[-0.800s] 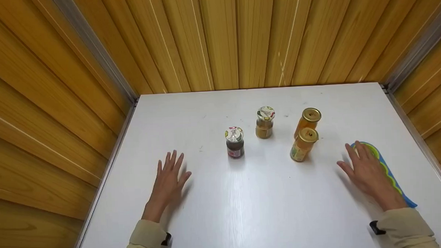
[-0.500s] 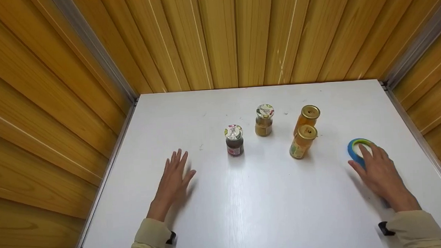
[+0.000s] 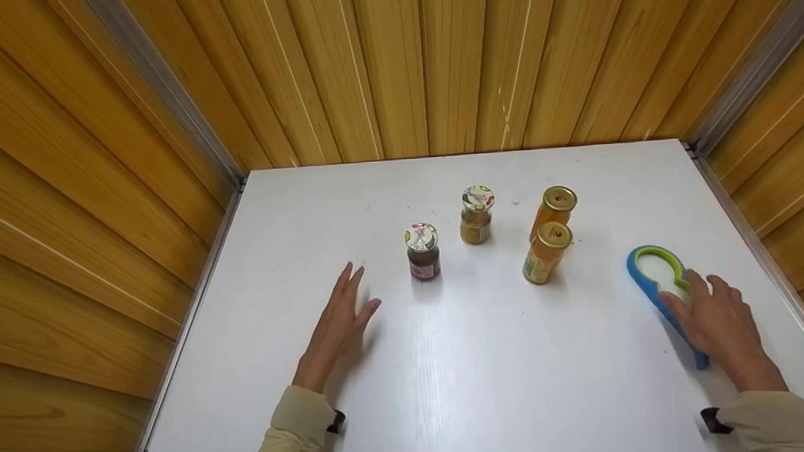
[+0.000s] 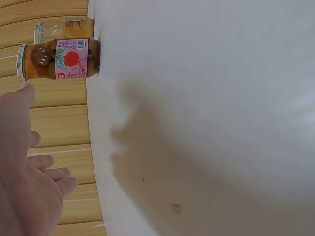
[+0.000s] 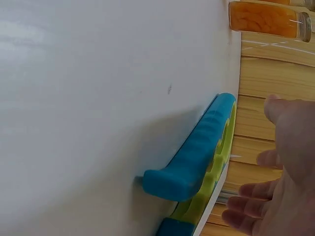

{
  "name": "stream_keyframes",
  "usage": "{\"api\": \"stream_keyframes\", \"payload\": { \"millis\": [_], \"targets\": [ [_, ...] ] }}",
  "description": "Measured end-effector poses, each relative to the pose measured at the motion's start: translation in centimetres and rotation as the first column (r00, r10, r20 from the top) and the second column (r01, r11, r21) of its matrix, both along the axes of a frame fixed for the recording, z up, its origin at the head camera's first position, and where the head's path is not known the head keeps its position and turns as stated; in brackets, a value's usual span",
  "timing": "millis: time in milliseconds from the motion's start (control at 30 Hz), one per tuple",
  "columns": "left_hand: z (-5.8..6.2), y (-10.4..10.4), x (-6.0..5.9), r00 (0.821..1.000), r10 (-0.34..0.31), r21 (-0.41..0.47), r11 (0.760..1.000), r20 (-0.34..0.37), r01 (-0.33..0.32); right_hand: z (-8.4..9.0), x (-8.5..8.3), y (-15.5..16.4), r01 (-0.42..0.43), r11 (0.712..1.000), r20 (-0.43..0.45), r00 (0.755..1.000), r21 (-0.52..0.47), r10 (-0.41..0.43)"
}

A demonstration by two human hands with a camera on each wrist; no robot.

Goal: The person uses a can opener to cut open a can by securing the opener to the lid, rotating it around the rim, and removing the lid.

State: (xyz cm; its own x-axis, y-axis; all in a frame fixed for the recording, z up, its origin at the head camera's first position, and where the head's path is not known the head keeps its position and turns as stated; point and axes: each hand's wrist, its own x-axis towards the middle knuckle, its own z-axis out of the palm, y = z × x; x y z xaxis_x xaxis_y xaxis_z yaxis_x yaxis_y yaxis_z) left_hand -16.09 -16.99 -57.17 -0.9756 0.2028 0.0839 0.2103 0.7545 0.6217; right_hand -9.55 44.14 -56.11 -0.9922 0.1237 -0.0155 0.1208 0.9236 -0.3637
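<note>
My left hand (image 3: 335,329) hovers over the table with its fingers extended, holding nothing. Nearest to it stands an upright jar with dark contents (image 3: 424,259); its pink label (image 4: 72,59) bears a red fruit. Over at the right, a blue and green jar opener (image 3: 644,274) lies on the table. Above its handles is my right hand (image 3: 723,322), fingers loosely bent and holding nothing, hiding part of the tool. In the right wrist view, a gap shows between the fingers and the blue handle (image 5: 197,142).
Behind the dark jar stands a jar with yellowish contents (image 3: 475,225). Two orange jars with gold lids, a front one (image 3: 543,258) and a back one (image 3: 552,211), stand close together. Wood-panelled walls (image 3: 396,72) enclose the white table (image 3: 460,371) at the back and sides.
My right hand has moved right and toward me, uncovering more of the jar opener. My left hand has shifted right, toward the dark jar. The jars stay in place.
</note>
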Motion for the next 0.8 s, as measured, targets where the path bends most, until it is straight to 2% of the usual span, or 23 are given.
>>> {"api": "stream_keyframes", "payload": {
  "millis": [167,500,633,800],
  "targets": [
    [0.0,2.2,-0.7,1.000,-0.003,0.051,0.999,-0.015,0.004,0.4,0.9,1.1,0.071,0.997,0.082,0.994,0.001,-0.071],
    [0.2,5.7,-2.1,1.000,-0.001,0.143,0.990,0.007,0.000,0.6,2.6,2.3,0.129,0.991,0.185,0.975,-0.021,-0.123],
    [0.2,6.7,-2.7,0.999,0.015,0.226,0.974,0.031,-0.022,0.6,3.0,2.2,0.155,0.987,0.196,0.970,-0.033,-0.146],
    [-0.1,8.0,-3.8,0.996,0.046,0.351,0.934,0.073,-0.069,0.5,3.4,1.7,0.163,0.985,0.165,0.974,-0.048,-0.153]
  ]
}}
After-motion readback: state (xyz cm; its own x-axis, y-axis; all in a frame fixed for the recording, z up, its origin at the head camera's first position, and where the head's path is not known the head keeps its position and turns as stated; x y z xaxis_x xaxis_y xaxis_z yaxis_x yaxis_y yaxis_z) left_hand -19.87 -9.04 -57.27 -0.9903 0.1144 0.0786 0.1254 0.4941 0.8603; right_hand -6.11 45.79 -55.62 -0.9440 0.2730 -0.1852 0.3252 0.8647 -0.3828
